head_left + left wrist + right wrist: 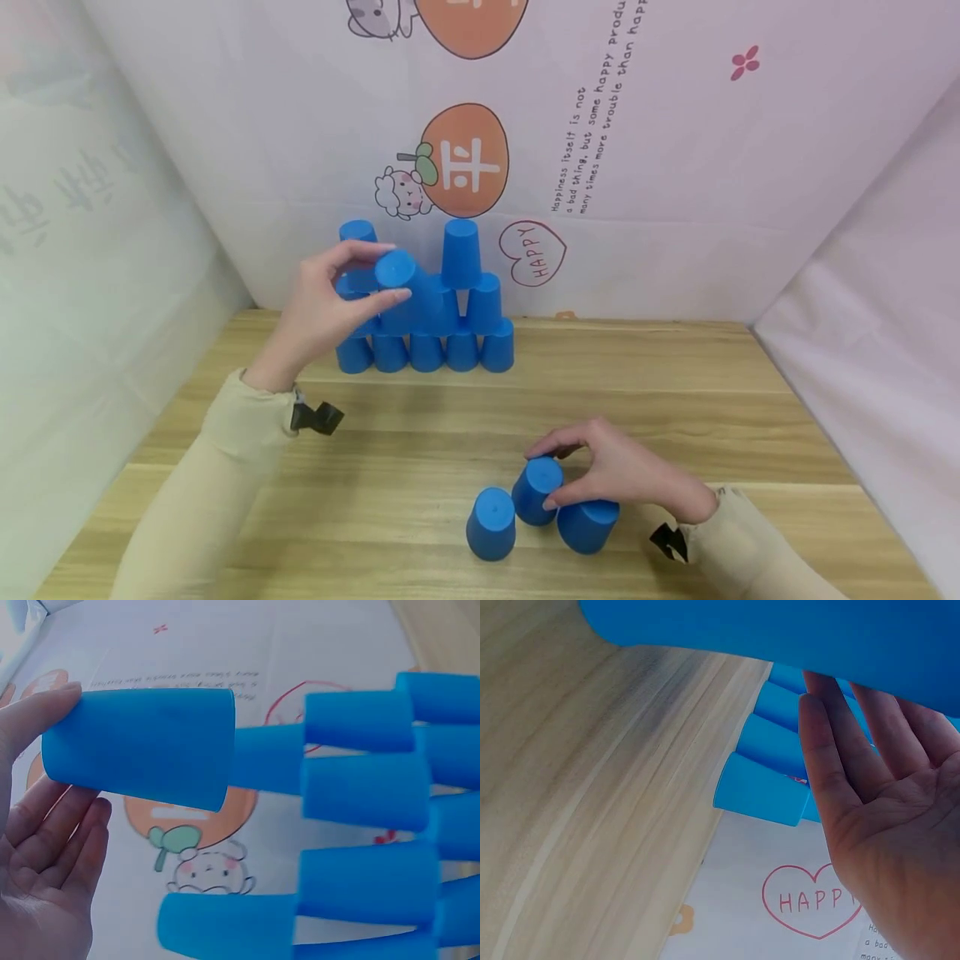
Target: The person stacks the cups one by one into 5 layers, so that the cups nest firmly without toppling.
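My left hand (pixel 318 304) pinches an upside-down blue plastic cup (pixel 397 271) between thumb and fingers near its base. In the head view this cup overlaps a stack of matching upside-down cups (pixel 426 354). The left wrist view shows the held cup (pixel 142 746) apart from the stacked cups (pixel 367 885). On the stack's upper level stand a left cup (pixel 357 231) and a right cup (pixel 461 254). My right hand (pixel 618 471) grips another upside-down cup (pixel 537 492) low at the table's front. Beside it are one cup (pixel 491 525) on the left and another cup (pixel 588 527) under the hand.
The wooden table (pixel 360 492) ends at a white printed backdrop (pixel 637 258) right behind the stack. White sheets hang at both sides, the left sheet (pixel 97 208) and the right sheet (pixel 885 275). A black strap piece (pixel 318 417) sticks out from the left cuff.
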Tool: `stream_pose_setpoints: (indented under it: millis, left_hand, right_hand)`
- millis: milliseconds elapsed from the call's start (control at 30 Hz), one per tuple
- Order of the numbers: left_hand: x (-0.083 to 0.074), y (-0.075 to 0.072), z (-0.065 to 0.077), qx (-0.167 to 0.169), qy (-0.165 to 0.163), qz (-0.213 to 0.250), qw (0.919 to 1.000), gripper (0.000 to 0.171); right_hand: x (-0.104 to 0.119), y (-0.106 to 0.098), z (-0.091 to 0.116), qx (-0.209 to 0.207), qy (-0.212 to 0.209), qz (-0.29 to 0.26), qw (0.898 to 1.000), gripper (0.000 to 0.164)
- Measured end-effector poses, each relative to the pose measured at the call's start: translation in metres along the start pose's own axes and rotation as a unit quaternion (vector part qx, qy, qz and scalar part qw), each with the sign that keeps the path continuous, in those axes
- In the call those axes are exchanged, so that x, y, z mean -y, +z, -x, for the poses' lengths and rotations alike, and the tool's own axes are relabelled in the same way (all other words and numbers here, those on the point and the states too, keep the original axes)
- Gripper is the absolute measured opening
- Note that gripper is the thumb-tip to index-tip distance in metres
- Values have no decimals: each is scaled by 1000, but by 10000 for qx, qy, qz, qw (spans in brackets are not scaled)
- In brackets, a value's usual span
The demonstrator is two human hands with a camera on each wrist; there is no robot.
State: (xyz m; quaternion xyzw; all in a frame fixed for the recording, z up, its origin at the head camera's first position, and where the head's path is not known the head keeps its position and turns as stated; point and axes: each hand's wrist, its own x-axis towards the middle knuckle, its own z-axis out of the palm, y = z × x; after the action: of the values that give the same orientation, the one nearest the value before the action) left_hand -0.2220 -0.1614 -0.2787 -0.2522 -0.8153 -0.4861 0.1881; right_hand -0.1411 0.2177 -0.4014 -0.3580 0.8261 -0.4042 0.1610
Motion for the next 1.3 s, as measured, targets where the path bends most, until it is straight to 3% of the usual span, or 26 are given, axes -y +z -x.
stream_pose_setpoints:
  millis: [433,567,700,967,1300]
  left_hand:
    - [-12,-25,-60,-499,76,-448,9977,54]
    - [-14,-31,-77,-561,-20,-728,9958,56]
    - [-11,-36,-87,-483,-324,-1073,9925,60]
    - [9,-33,-89,-41,-847,-1266,9883,67]
    - [24,-15,-78,468,-893,-1413,9848,68]
  right_hand:
    - [-1,0,1,34,119,37,9999,45]
    - [-1,0,1,39,152,36,9999,46]
    - [0,-1,0,72,133,62,9999,48]
    - [1,-1,-1,105,156,47,9998,49]
    - [-3,0,0,26,123,-129,9998,49]
